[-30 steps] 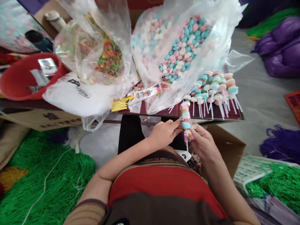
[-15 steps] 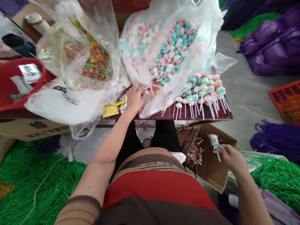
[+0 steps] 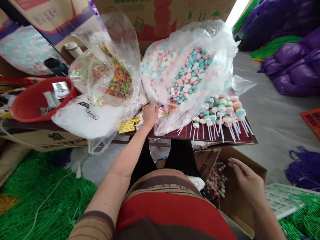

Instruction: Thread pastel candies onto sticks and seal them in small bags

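1. l. hand point(image 3: 150, 115) is resting by the front-left corner of the pastel candy bag point(image 3: 222, 50), fingers bent, touching a printed wrapper point(image 3: 163, 110); can't tell if it's gripping.
2. r. hand point(image 3: 246, 178) is hovering over the cardboard box point(image 3: 236, 208), right of & lower than the bag, half open, holding nothing i can see.
3. candy sticks point(image 3: 222, 108) are lying piled right of the bag, white ends pointing personward.
4. yellow ties point(image 3: 128, 125) are lying left of the bag, near l. hand.
5. red basin point(image 3: 18, 103) is standing well left of the bag.
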Available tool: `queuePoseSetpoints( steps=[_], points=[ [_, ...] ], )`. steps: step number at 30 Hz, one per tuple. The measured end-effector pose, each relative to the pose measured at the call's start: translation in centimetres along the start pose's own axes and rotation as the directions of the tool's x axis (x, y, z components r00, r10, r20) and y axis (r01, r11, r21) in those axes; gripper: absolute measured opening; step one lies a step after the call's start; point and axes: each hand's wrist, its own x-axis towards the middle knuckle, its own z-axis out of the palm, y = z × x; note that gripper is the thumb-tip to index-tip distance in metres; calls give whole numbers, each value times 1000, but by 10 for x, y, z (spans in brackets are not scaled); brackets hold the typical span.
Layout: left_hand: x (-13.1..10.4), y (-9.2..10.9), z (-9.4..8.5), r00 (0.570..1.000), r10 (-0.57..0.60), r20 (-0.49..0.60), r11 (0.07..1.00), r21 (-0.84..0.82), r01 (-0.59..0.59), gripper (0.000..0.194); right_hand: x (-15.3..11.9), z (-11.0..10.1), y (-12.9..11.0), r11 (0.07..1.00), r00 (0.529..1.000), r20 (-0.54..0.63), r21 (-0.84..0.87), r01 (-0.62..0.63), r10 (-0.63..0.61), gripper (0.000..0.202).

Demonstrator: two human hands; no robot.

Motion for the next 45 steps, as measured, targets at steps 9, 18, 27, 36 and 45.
queuePoseSetpoints(
  steps=[9,18,27,36,45],
  points=[
    [1,-10,-3,991,-17,-134,966,-258,-18,22,-4,9,-66,988,994,55,127,91,-99,32],
    [6,-15,-5,978,-65,-199,939,-344,-7,19,-1,39,-123,932,993,38,350,88,-108,24],
    [-4,7,-27,970,145,-192,916,-344,-205,28,105,115,-283,819,891,-25,381,428,-454,44],
    [-67,11,-67,982,101,161,645,-762,59,41,108,130,-283,801,958,64,565,197,-281,47],
    [-96,13,-77,950,28,311,516,-818,253,55,72,122,-279,783,961,159,616,81,-224,60]
  ],
)
